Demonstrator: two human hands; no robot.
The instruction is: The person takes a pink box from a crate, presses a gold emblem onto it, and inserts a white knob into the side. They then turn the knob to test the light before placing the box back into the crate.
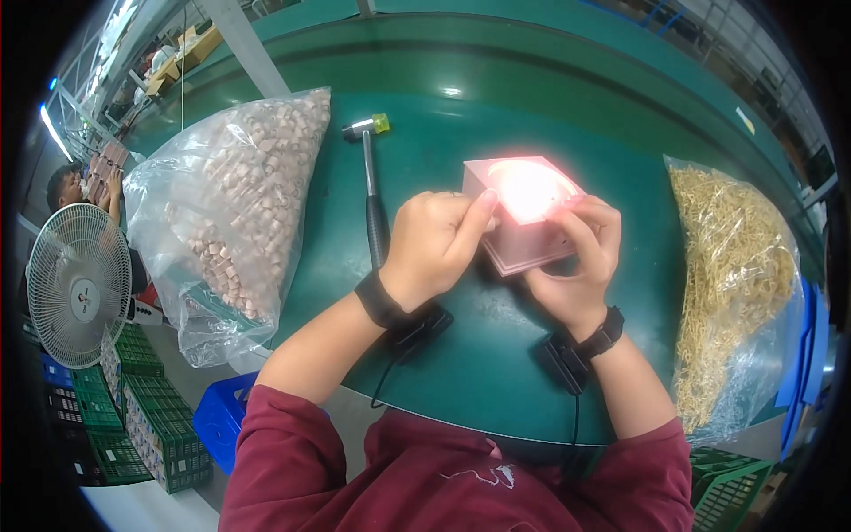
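A pink square box-like block (516,241) with a stepped base is tilted above the green tabletop in front of me. Its top face has a round area that glares bright white, so detail there is washed out. My left hand (432,241) is closed against the block's left side, its thumb along the upper edge and its other fingers curled. From the right, my right hand (581,257) grips the block, with thumb below and fingers bent at the bright rim. Whether a small part sits between those fingertips is hidden by the glare.
A hammer (370,191) with a black handle and yellow face lies beyond my left wrist. Clear bags of small pinkish pieces (253,195) and gold-coloured hooks (736,275) stand left and right. A fan (81,285), green crates (164,430) and another person (66,188) are at far left.
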